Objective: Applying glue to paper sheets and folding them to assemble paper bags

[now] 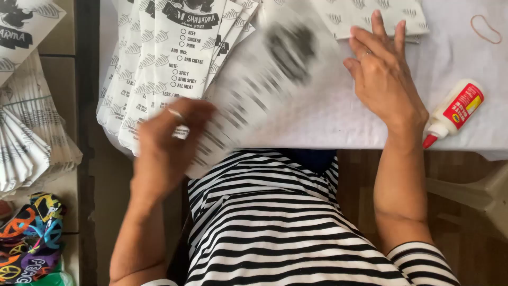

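Note:
My left hand grips the lower corner of a white printed paper bag, which is blurred with motion across the middle of the table. My right hand lies flat, fingers spread, on a white paper sheet with a leaf pattern at the far right of the table. A fanned row of several finished printed paper bags lies to the left, just beyond my left hand.
A white glue bottle with a red cap and label lies at the table's right near edge. A rubber band rests at the far right. More paper bags are stacked on the left, above a colourful patterned cloth. White cloth covers the table.

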